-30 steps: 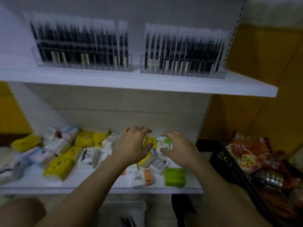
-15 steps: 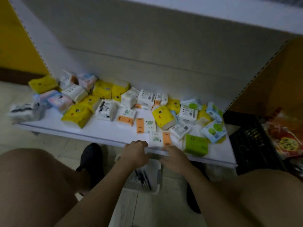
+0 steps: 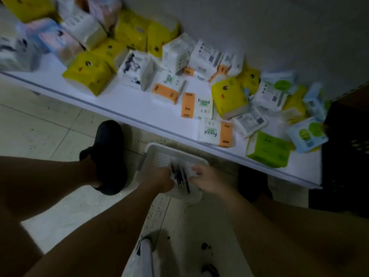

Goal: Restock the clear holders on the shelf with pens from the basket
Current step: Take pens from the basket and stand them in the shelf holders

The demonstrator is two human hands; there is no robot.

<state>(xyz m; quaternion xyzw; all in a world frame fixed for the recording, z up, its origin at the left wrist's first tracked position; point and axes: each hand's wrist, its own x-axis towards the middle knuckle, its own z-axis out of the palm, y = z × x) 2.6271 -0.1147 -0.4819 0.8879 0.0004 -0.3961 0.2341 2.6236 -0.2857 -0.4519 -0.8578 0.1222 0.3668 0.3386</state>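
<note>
A white perforated basket stands on the floor just below the low shelf's front edge. Several black pens in clear wrappers lie inside it. My left hand is down in the basket on the left of the pens, its fingers hidden under the hand. On their right side, my right hand has bent fingers at the wrappers. Blur hides whether either hand grips a pen. The clear holders are out of view.
The low white shelf carries several tissue packs, among them yellow ones and a green one. A black crate stands at the right. My black shoe is left of the basket, on the tiled floor.
My view dropped from the upper shelf with the pen holders to the floor. Both hands moved from the tissue shelf, past its front edge, down into the basket beside the pens.
</note>
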